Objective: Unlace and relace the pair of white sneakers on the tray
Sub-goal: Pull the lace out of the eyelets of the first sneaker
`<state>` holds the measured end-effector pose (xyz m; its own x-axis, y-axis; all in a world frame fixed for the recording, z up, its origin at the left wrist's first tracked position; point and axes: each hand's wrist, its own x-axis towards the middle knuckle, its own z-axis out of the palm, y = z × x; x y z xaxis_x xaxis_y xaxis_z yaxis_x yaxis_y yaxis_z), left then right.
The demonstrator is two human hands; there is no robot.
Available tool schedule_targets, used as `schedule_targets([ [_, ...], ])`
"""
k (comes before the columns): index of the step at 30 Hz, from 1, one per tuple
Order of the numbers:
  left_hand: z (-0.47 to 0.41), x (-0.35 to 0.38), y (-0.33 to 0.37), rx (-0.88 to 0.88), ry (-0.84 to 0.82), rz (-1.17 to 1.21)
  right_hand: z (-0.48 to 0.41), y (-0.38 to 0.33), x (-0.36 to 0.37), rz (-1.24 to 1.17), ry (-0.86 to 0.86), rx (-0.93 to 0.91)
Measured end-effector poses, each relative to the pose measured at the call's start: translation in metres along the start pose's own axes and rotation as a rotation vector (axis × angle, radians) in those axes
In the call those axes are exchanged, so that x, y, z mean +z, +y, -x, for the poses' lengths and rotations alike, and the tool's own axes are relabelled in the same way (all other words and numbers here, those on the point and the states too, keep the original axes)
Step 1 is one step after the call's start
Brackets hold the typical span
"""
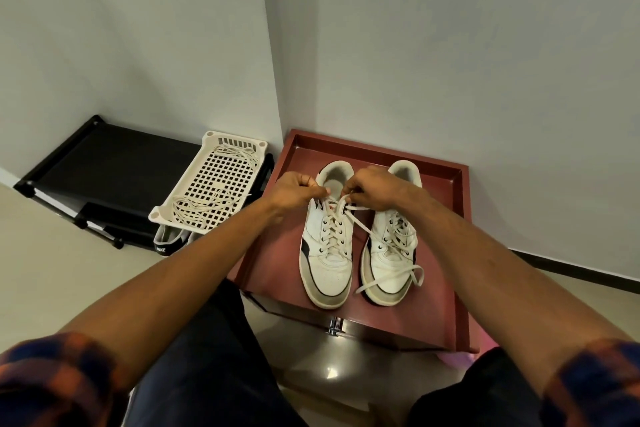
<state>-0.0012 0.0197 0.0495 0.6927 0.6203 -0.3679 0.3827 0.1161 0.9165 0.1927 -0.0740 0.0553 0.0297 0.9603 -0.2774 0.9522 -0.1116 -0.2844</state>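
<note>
— Pale walls [450, 45] close a corner, and the red tray [381, 154] is pushed into it. Where do the sneakers sit?

— Both on the tray, toes toward the person. The first sneaker [325, 267] lies right below the fingers [320, 190]. The second sneaker [388, 263] is just beside it, below and to the right of them. Off to the left of the fingers stand a black rack [104, 163] and a white basket [225, 180] with spare laces [194, 215] in it.

— And the hands?

— The left hand [294, 189] and right hand [375, 187] meet over the first sneaker's collar. The fingers of each are curled tight, pinching the lace [332, 229] near its top eyelets. Whether they are knotting or undoing, I cannot tell.

— What could spoil it?

— Nothing pins the sneaker down, so I'd judge a hard pull may lift it or skid it on the tray. One tail runs from the right fingers toward the second sneaker, whose own loose lace [398, 279] loops over its toe, so the two could tangle. An uneven tug would leave one end short, and so thin a pinch could slip off.
</note>
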Motion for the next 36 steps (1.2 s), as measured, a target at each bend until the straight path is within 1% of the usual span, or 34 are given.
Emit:
schedule_targets([
  [2, 0.003, -0.01, -0.016, -0.093, -0.005, 0.163, 0.001, 0.003, 0.003, -0.027, 0.034, 0.017],
  [4, 0.006, -0.02, -0.034, -0.257, -0.049, 0.468, 0.001, 0.0, 0.006, -0.045, 0.056, 0.038],
  [5, 0.007, -0.022, -0.041, -0.309, -0.06, 0.613, -0.002, -0.002, 0.009, -0.041, 0.062, 0.045],
  [6, 0.007, -0.024, -0.047, -0.331, -0.063, 0.703, -0.004, -0.004, 0.011, -0.031, 0.064, 0.049],
  [7, 0.007, -0.024, -0.049, -0.341, -0.077, 0.734, -0.006, -0.004, 0.011, -0.029, 0.066, 0.054],
  [8, 0.006, -0.024, -0.05, -0.338, -0.088, 0.698, -0.006, -0.002, 0.011, -0.04, 0.069, 0.059],
  [9, 0.005, -0.022, -0.046, -0.328, -0.09, 0.604, -0.006, 0.0, 0.01, -0.059, 0.07, 0.062],
  [11, 0.001, -0.021, -0.037, -0.235, -0.027, 0.284, -0.005, 0.002, 0.009, -0.081, 0.062, 0.056],
  [14, -0.008, -0.021, -0.019, 0.088, 0.201, -0.209, -0.002, -0.003, 0.011, -0.065, 0.083, 0.028],
  [15, -0.009, -0.02, -0.013, 0.211, 0.246, -0.381, -0.001, -0.002, 0.013, -0.076, 0.1, 0.024],
  [16, -0.01, -0.018, -0.007, 0.328, 0.243, -0.581, 0.0, -0.002, 0.014, -0.096, 0.118, 0.024],
  [17, -0.01, -0.014, -0.002, 0.419, 0.193, -0.776, 0.001, -0.002, 0.015, -0.116, 0.134, 0.025],
  [18, -0.011, -0.009, 0.003, 0.452, 0.119, -0.933, 0.002, -0.002, 0.015, -0.126, 0.144, 0.026],
  [20, -0.014, 0.005, 0.01, 0.41, -0.02, -1.101, 0.003, -0.003, 0.015, -0.118, 0.146, 0.024],
  [21, -0.017, 0.011, 0.009, 0.377, -0.081, -1.153, 0.003, -0.004, 0.016, -0.109, 0.143, 0.025],
  [23, -0.023, 0.015, 0.009, 0.361, -0.15, -1.219, 0.004, -0.004, 0.014, -0.098, 0.133, 0.033],
  [26, -0.027, 0.01, 0.009, 0.365, -0.18, -1.21, 0.004, -0.004, 0.012, -0.085, 0.126, 0.042],
  [28, -0.023, 0.007, 0.003, 0.4, -0.107, -1.14, 0.004, -0.007, 0.01, -0.059, 0.116, 0.035],
  [29, -0.019, 0.005, -0.001, 0.436, -0.042, -1.112, 0.004, -0.008, 0.01, -0.052, 0.117, 0.032],
  [31, -0.01, -0.003, -0.009, 0.533, 0.173, -1.026, 0.005, -0.006, 0.011, -0.071, 0.115, 0.041],
  [32, -0.007, -0.012, -0.012, 0.545, 0.282, -0.93, 0.006, -0.004, 0.011, -0.087, 0.117, 0.046],
  [33, -0.003, -0.022, -0.015, 0.511, 0.343, -0.842, 0.007, -0.002, 0.012, -0.097, 0.124, 0.046],
  [34, 0.0, -0.032, -0.017, 0.439, 0.332, -0.815, 0.008, 0.0, 0.012, -0.101, 0.133, 0.042],
  [36, 0.006, -0.042, -0.025, 0.272, 0.207, -0.942, 0.008, 0.0, 0.014, -0.119, 0.147, 0.037],
])
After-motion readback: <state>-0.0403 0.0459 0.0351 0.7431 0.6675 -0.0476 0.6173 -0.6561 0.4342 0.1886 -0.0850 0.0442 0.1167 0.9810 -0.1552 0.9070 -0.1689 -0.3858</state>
